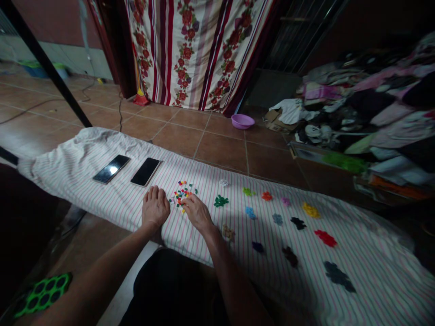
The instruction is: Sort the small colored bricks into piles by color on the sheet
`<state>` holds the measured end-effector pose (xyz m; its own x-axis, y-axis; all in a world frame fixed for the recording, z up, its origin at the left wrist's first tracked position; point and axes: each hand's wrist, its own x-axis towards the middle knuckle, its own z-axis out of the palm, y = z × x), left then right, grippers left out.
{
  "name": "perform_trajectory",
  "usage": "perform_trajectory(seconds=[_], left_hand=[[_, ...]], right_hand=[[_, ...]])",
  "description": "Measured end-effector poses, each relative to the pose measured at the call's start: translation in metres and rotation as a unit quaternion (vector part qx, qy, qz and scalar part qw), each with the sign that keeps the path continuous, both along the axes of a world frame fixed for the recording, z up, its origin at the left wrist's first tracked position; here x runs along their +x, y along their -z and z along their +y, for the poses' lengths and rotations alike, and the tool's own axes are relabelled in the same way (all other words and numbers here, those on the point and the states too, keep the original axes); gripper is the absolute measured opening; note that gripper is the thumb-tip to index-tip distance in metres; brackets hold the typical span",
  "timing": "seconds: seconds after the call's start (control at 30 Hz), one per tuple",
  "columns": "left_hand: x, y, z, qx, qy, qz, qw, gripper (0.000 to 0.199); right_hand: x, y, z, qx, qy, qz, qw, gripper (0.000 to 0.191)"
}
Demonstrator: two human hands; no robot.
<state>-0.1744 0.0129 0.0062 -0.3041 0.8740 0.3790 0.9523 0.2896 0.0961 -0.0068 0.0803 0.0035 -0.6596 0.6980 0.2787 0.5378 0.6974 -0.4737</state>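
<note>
My left hand (155, 208) lies flat on the striped cloth, fingers stretched forward, just left of a mixed pile of small coloured pieces (181, 194). Over the right edge of that pile, my right hand (197, 212) has its thumb and fingertips drawn together in a pinch. What sits between those fingertips is too small to make out. Right of the hand, the pieces lie in single-colour heaps, among them a green heap (220, 200), a white heap (224, 182), a light blue heap (250, 213) and a beige heap (228, 232).
Two phones (146, 172) lie on the cloth (190, 167) left of the pile. Farther right are yellow (311, 209), red (325, 238) and dark grey (339, 275) heaps. Beyond, a purple basin (242, 121) stands on the tiled floor, near piled clothes (384, 104) and a floral curtain (200, 54).
</note>
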Motion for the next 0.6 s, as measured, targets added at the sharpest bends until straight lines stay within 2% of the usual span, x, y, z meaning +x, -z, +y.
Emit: perform_trajectory(seconds=[0.23,0.6], left_hand=[[-0.001,0.002,0.000,0.004,-0.004,0.015,1.000,0.036],[0.002,-0.007,-0.002,0.003,0.003,-0.034,0.999,0.036]], right_hand=[[0.000,-0.007,-0.003,-0.012,-0.015,0.043,0.999,0.015],[0.004,-0.014,-0.003,-0.042,-0.018,0.089,0.995,0.015]])
